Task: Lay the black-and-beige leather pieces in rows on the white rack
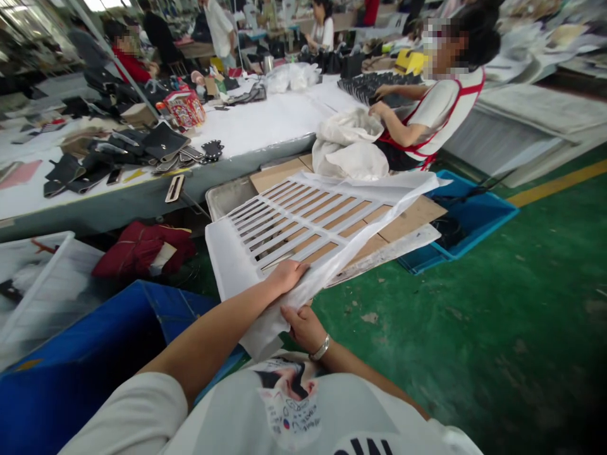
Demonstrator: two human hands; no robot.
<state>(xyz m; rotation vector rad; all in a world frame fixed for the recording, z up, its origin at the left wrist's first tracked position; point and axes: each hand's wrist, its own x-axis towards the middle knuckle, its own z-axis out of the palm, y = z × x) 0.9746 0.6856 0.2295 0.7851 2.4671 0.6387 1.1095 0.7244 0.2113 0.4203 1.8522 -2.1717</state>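
A large white sheet (pixel 227 253) with rows of long slots cut through it lies over brown cardboard (pixel 403 221). Its near right border is folded or rolled up in a loose ridge. My left hand (pixel 287 276) is closed on this border, just beside the slots, with the fingertips partly hidden. Closer to my body, my right hand (pixel 307 328), with a bracelet on the wrist, pinches the sheet's near edge between thumb and fingers. Through the slots the cardboard and part of a grey bin (pixel 230 197) show.
Blue crates (pixel 474 215) stand on the green floor at right, and a blue bin (pixel 95 335) at left. A co-worker (pixel 446 114) sits beyond the sheet near a white sack (pixel 351 145). Black pieces (pixel 165 142) lie on the long white table (pixel 251 123).
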